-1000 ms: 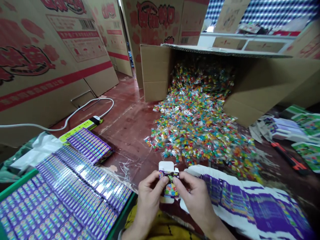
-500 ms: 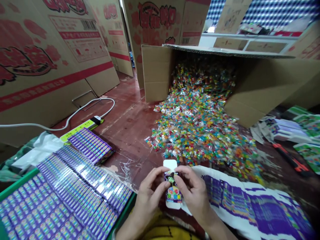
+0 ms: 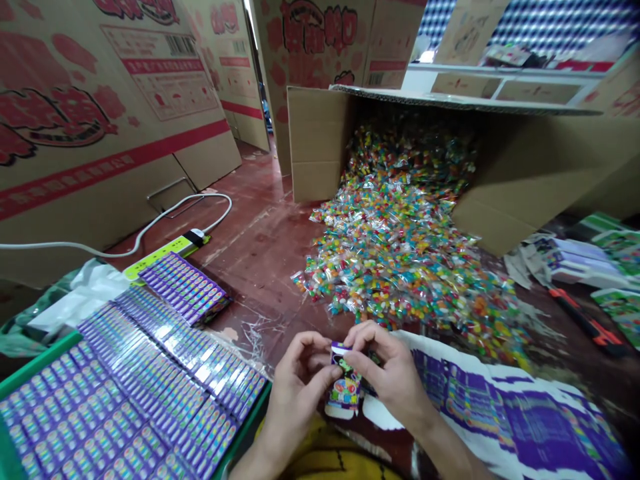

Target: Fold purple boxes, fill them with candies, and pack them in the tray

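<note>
While face-up, box [image 3: 345, 392] lengthwise, top away.

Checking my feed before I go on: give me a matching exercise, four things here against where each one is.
1. small purple box
2. candy packets
3. orange knife
4. power strip

A. spilling from the tipped carton
B. far right, on the floor
C. pinched between left hand and right hand
D. left, behind the purple stacks

Pairs: 1-C, 2-A, 3-B, 4-D.
</note>
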`<action>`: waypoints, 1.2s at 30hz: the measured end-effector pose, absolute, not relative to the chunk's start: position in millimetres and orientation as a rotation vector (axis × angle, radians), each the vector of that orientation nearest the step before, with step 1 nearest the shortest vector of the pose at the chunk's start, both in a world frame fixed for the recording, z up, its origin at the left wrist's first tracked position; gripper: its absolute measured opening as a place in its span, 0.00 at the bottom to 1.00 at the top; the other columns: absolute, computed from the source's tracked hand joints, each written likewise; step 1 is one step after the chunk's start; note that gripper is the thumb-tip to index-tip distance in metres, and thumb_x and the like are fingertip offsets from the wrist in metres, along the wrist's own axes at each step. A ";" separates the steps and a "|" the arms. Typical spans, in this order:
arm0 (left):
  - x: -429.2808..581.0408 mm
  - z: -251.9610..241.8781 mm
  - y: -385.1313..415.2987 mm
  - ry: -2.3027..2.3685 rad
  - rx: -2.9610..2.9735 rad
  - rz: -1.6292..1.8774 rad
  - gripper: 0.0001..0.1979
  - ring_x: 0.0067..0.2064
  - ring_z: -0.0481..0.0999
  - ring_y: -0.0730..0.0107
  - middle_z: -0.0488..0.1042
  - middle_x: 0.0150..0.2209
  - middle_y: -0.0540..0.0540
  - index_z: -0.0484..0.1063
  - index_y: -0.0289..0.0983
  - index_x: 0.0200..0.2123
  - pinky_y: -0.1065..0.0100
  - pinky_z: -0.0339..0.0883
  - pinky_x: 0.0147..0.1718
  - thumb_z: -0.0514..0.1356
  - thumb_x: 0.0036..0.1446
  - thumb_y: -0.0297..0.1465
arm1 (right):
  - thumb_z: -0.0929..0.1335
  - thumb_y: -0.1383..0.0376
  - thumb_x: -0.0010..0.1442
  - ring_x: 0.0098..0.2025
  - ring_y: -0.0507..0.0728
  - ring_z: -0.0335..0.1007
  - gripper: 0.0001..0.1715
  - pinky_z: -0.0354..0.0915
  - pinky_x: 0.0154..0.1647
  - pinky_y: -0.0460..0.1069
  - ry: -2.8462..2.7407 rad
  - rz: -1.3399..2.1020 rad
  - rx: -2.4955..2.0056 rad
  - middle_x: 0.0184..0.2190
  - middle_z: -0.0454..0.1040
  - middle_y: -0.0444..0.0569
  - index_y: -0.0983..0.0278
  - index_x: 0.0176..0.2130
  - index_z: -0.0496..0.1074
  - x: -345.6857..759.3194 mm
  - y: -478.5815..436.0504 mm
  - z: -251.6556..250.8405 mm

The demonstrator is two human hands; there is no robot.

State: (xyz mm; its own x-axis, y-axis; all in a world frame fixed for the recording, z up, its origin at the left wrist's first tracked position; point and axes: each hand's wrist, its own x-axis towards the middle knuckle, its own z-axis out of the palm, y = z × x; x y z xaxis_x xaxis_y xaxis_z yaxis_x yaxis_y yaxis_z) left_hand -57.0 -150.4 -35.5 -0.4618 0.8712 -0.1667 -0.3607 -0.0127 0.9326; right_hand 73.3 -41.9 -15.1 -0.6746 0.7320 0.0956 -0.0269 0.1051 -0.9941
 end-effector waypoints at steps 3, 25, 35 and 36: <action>-59.0 -34.3 -151.6 1.327 0.610 1.630 0.14 0.38 0.79 0.69 0.77 0.38 0.48 0.69 0.39 0.42 0.73 0.73 0.37 0.68 0.54 0.27 | 0.73 0.63 0.59 0.38 0.54 0.72 0.08 0.67 0.40 0.48 -1.741 1.847 -0.825 0.34 0.74 0.44 0.61 0.35 0.70 72.4 -34.0 -7.2; -65.8 -31.9 -152.4 1.466 0.680 1.542 0.14 0.42 0.76 0.66 0.77 0.41 0.47 0.75 0.41 0.48 0.71 0.70 0.40 0.66 0.57 0.32 | 0.77 0.57 0.51 0.53 0.64 0.70 0.30 0.67 0.54 0.57 -2.434 1.263 -0.611 0.52 0.73 0.53 0.59 0.52 0.70 83.9 -33.6 4.4; -85.9 -34.9 -151.4 1.482 0.787 1.430 0.11 0.35 0.71 0.71 0.71 0.34 0.50 0.70 0.37 0.37 0.74 0.67 0.34 0.67 0.55 0.33 | 0.79 0.63 0.42 0.67 0.70 0.54 0.51 0.59 0.64 0.64 -2.774 0.908 -0.426 0.66 0.60 0.57 0.60 0.61 0.61 76.7 -36.9 4.6; -90.5 -35.2 -153.7 1.491 0.801 1.367 0.12 0.33 0.70 0.73 0.69 0.31 0.52 0.68 0.37 0.34 0.75 0.66 0.31 0.68 0.54 0.34 | 0.80 0.60 0.41 0.66 0.69 0.56 0.54 0.60 0.63 0.62 -2.803 0.967 -0.377 0.66 0.60 0.57 0.59 0.63 0.60 76.1 -29.4 5.3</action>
State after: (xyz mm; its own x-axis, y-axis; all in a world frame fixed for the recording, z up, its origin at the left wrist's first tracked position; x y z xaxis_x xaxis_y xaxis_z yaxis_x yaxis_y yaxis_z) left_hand -90.5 -153.7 -35.2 -0.3560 0.9127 -0.2007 -0.1214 0.1678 0.9783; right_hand 76.1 -29.4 5.3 -0.9566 0.2846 0.0619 0.1859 0.7603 -0.6224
